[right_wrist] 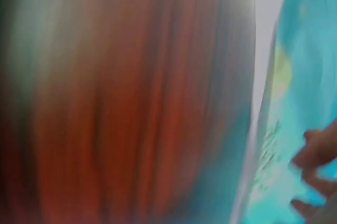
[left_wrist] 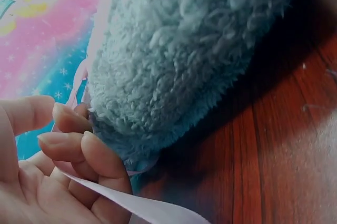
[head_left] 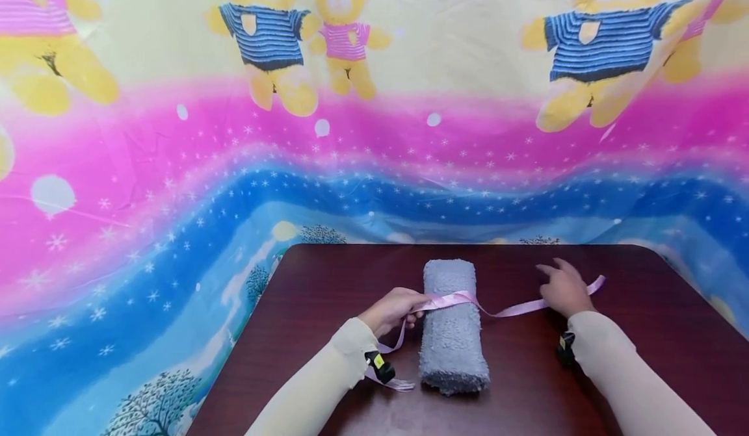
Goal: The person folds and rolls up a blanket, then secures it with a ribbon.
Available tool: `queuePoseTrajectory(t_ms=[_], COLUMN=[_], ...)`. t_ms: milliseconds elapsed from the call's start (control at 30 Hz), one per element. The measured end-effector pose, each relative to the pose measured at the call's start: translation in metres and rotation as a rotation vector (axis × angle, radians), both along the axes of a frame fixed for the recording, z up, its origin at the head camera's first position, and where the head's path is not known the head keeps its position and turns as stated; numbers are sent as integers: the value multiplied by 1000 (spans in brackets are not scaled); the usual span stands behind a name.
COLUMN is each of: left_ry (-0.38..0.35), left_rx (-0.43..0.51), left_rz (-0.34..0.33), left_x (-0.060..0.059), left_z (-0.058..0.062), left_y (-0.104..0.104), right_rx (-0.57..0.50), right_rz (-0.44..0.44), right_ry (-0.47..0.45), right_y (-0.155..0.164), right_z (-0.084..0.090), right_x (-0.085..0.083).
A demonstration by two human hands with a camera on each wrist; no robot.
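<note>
A rolled grey fluffy towel (head_left: 453, 348) lies lengthwise on the table, with a pink ribbon (head_left: 459, 299) across its upper middle. At the towel's left side, my left hand (head_left: 393, 311) pinches the ribbon; a loose tail hangs below it onto the table. In the left wrist view, curled fingers (left_wrist: 102, 161) hold the ribbon (left_wrist: 142, 203) close to the towel (left_wrist: 174, 50). My right hand (head_left: 566, 291) is to the right of the towel, fingers spread, over the ribbon's other end. The right wrist view shows that ribbon (right_wrist: 266, 39) apart from the fingertips (right_wrist: 303, 158).
The dark reddish-brown table (head_left: 328, 273) has rounded far corners. Behind it and down its sides hangs a cloth (head_left: 363, 137) printed with bears and snowflakes. Each wrist carries a small black camera strap (head_left: 383, 368).
</note>
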State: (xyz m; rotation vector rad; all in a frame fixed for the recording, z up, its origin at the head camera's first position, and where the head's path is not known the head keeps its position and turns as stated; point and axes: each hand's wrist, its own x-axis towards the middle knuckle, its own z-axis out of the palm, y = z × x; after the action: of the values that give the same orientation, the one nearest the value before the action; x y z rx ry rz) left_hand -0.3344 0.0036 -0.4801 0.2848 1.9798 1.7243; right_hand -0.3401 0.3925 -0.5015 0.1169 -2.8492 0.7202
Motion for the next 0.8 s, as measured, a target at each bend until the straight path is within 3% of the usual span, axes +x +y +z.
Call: queuePoseTrajectory(t_ms=[100, 233, 367, 500, 600, 700, 800], left_ry=[-2, -15, -28, -33, -30, -35, -35], left_rx=[-10, -15, 19, 48, 52, 65, 81], left_rz=[-17, -38, -49, -39, -37, -44, -54], left_x=[-2, -5, -9, -13, -15, -16, -16], left_z=[0, -2, -5, -6, -6, -6, -5], left_y=[-3, -5, -4, -2, -1, -1, -1], right_rx=[-39, -220, -454, -576, -622, -701, -753], right_rz=[164, 306, 322, 271, 299, 375, 462], right_ry=[12, -91, -250, -420, -516, -572, -550], right_y=[-34, -80, -104, -113, -117, -119, -119], right_z=[6, 11, 14, 17, 19, 19, 18], right_x=[-2, 3, 7, 9, 10, 13, 16])
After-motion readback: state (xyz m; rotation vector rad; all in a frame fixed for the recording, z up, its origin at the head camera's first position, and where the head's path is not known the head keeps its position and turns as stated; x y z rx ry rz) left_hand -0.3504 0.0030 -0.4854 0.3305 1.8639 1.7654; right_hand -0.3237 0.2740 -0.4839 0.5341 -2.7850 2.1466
